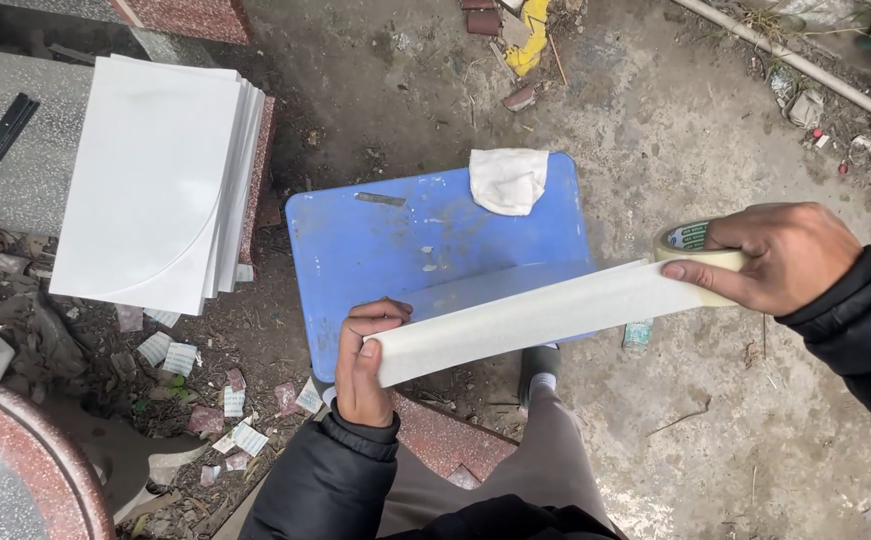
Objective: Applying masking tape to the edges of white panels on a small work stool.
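Observation:
My right hand (790,255) grips a roll of cream masking tape (693,248) at the right. A long strip of tape (525,318) runs from the roll down and left to my left hand (363,360), which pinches its free end between thumb and fingers. The strip hangs stretched over the near edge of a blue plastic stool (405,240). A crumpled white cloth (507,178) lies on the stool's far edge.
A stack of white tiles (155,170) rests on a reddish stone slab at the left. A black strip lies on a grey slab (15,150) at the far left. Paper scraps (205,385) litter the dirt. My leg and shoe (540,375) are below the stool.

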